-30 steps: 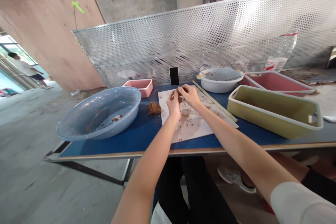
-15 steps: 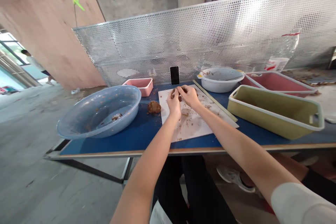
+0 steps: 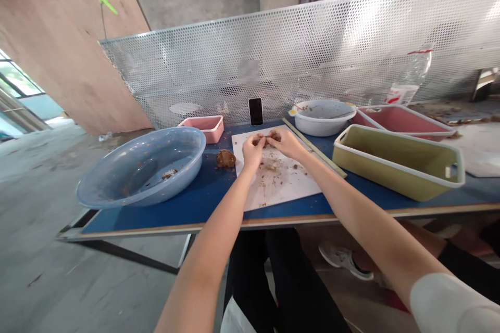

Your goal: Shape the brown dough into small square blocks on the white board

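Grip: the left hand (image 3: pixel 252 153) and right hand (image 3: pixel 286 142) are both clamped by the fingertips on a brown piece (image 3: pixel 267 141), at frame centre, above the white board (image 3: pixel 285 191). Status: judged in progress; the piece is not yet set down. Crumbs (image 3: pixel 273 168) litter the board. A brown lump (image 3: pixel 225 159), left of centre, remains unheld.

One head cam, looks forward-down over blue table (image 3: pixel 213 195) to perforated panel (image 3: pixel 320 44); wide, left hand (image 3: pixel 252 152) and right hand (image 3: pixel 287 143) mid-frame.
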Action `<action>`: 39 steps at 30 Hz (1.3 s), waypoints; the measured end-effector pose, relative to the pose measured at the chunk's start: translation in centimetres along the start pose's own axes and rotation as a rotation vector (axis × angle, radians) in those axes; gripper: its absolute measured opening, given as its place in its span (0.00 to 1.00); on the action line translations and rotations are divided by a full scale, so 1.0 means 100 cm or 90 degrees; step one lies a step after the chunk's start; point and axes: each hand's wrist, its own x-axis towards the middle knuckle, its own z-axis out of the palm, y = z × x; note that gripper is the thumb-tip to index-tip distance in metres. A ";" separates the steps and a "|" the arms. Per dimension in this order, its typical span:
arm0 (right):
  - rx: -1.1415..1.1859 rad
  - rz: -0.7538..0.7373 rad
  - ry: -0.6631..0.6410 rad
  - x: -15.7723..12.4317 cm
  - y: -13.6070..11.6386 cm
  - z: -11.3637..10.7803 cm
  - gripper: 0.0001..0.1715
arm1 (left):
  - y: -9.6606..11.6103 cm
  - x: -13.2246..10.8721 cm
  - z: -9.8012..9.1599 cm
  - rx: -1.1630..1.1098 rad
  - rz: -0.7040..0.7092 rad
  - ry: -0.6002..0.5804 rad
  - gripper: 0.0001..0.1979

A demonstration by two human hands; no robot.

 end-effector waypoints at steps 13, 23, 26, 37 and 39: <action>-0.165 -0.006 -0.093 -0.047 0.006 -0.009 0.07 | 0.005 -0.010 -0.040 0.335 0.197 -0.327 0.08; -0.243 -0.010 -0.097 -0.050 0.004 -0.006 0.10 | 0.010 -0.014 -0.041 0.381 0.201 -0.334 0.10; -0.258 -0.021 -0.093 -0.051 0.003 -0.006 0.12 | 0.014 -0.019 -0.038 0.381 0.206 -0.335 0.08; -0.338 -0.127 -0.126 -0.051 -0.001 -0.011 0.09 | 0.012 -0.021 -0.036 0.350 0.169 -0.303 0.11; -0.347 -0.129 -0.120 -0.051 0.000 -0.010 0.08 | 0.012 -0.021 -0.036 0.343 0.164 -0.297 0.15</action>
